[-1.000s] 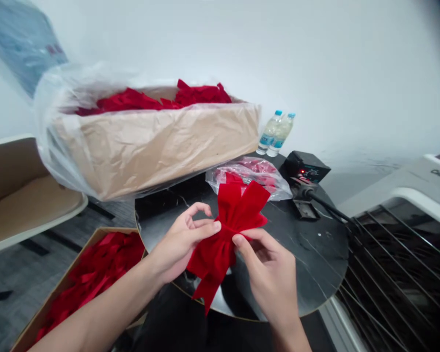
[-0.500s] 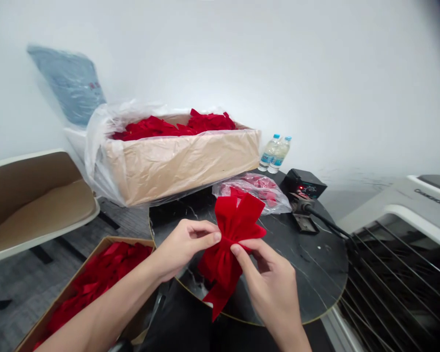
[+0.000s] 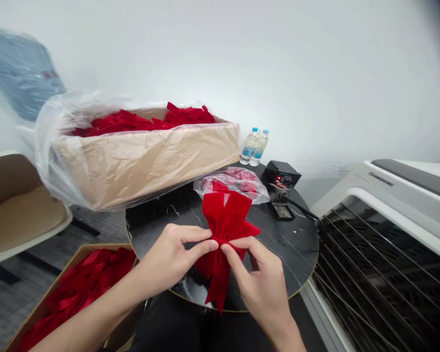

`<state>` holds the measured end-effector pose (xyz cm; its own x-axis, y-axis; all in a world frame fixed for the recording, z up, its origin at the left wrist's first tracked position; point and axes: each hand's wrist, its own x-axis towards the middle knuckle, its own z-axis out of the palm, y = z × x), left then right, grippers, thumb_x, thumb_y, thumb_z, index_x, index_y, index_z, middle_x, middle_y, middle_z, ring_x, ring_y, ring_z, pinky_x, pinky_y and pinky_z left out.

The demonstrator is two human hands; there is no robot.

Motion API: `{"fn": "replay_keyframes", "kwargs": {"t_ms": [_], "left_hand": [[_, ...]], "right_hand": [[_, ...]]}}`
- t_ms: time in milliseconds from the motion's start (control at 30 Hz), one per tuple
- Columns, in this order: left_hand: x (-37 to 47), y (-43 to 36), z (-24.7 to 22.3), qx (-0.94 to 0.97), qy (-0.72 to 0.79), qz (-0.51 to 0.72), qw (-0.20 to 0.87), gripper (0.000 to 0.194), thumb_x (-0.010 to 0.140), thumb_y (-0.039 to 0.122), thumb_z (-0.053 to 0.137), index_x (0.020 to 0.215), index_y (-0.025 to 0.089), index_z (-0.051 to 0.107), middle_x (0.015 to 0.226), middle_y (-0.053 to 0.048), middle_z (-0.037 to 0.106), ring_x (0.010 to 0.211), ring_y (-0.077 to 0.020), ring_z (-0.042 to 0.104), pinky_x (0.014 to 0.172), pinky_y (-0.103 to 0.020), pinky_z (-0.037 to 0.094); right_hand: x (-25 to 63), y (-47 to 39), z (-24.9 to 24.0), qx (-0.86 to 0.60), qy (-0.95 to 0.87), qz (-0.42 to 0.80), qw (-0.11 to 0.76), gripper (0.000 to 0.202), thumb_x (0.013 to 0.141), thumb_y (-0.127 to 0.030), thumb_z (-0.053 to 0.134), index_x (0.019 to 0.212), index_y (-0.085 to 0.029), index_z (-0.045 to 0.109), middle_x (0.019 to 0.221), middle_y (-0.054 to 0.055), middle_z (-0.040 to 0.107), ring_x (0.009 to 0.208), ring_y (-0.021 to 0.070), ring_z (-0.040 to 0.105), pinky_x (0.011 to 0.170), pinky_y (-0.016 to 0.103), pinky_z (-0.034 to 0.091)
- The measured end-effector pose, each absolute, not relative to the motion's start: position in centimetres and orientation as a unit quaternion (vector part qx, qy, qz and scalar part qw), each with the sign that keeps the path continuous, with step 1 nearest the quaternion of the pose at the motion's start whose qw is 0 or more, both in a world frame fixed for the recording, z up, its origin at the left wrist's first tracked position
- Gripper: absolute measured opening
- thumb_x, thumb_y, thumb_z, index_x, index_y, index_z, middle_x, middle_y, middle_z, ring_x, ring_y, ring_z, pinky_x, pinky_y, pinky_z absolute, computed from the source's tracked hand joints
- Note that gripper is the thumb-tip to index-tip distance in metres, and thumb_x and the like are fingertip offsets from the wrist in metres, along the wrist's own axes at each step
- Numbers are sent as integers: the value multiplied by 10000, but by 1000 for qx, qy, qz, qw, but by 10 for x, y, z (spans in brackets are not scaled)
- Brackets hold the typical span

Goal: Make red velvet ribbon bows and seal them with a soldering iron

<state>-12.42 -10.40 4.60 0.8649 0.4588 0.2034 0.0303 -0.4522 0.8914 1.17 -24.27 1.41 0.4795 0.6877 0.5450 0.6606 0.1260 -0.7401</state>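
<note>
A red velvet bow (image 3: 225,215) is held up over the round black marble-patterned table (image 3: 293,249), its loops at the top and its tails hanging down. My left hand (image 3: 179,252) pinches the bow's gathered middle from the left, thumb and index finger together. From the right, my right hand (image 3: 258,274) pinches the same middle between thumb and index finger. The fingertips of both hands are close together there. Just behind the bow, a clear plastic bag (image 3: 256,188) with red pieces inside lies on the table.
A long plastic-lined box (image 3: 150,156) of red bows stands at the back left. Two bottles (image 3: 252,146), a black control box (image 3: 282,173) with a cable and a metal piece are behind. Another box (image 3: 77,254) of bows is lower left; a white-framed appliance (image 3: 355,190) stands right.
The view has turned to the right, so the surroundings appear further left. The bow's tails now hang straighter and closer together. Both hands keep their pinch on it.
</note>
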Motion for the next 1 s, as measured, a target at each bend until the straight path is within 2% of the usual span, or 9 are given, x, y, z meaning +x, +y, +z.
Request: {"fn": "replay_keyframes", "kwargs": {"t_ms": [200,367,467,533,600,700,833,933,1000], "left_hand": [[-113,-109,29,795,170,235,532,222,941,298,623,893,209,820,809,-52,734,827,-242,665,763,-291,487],[-110,-110,30,782,187,257,536,186,914,328,676,921,209,818,984,-76,734,923,-218,662,864,-289,488],[-113,-110,30,666,223,211,679,195,888,356,713,928,182,793,894,-70,738,830,-194,677,808,-290,518],[-117,-110,27,546,237,103,797,257,883,400,720,867,151,779,806,-67,743,719,-164,673,725,-262,523],[-121,-109,22,462,246,11,852,303,857,413,752,773,123,764,753,-66,741,635,-125,644,649,-215,491],[-125,-110,13,424,247,-46,870,224,791,325,825,775,107,780,727,-64,743,607,-109,623,619,-199,462],[-123,-114,6,411,257,-50,873,155,744,253,856,772,118,786,734,-55,743,631,-107,629,648,-202,479],[-120,-117,5,419,258,-53,869,160,737,250,862,790,116,792,807,-72,770,694,-121,665,693,-209,503],[-118,-119,6,415,254,-74,871,200,750,276,857,850,110,804,855,-89,787,722,-133,693,730,-225,520]], "right_hand": [[11,-244,13,-674,-504,-28,540,90,945,-227,664,858,-207,680,777,1,730,645,142,682,660,243,551],[25,-248,8,-645,-563,-145,496,94,891,-111,701,906,-202,683,786,13,748,692,156,722,693,263,590],[44,-256,6,-560,-675,-242,415,252,877,-38,655,1080,-182,698,1016,100,787,972,241,758,874,358,622],[57,-262,7,-471,-769,-244,355,292,915,-40,540,1157,-105,689,1202,194,733,1222,311,665,984,449,597],[66,-267,10,-396,-834,-220,314,321,930,-40,434,1110,-39,700,1259,252,689,1324,334,581,1032,480,573],[73,-272,12,-364,-866,-202,279,301,935,-71,447,1008,-87,738,1268,208,698,1324,294,584,1061,402,562],[72,-279,10,-375,-873,-190,245,299,980,-162,463,1055,-209,748,1270,69,722,1231,210,663,987,305,604],[70,-282,11,-402,-867,-194,221,351,1003,-124,402,1081,-132,744,1234,107,734,1167,202,702,968,300,607],[70,-281,14,-379,-873,-216,217,349,1001,-92,407,1010,-95,756,1164,124,760,1153,206,708,996,300,588]]}}
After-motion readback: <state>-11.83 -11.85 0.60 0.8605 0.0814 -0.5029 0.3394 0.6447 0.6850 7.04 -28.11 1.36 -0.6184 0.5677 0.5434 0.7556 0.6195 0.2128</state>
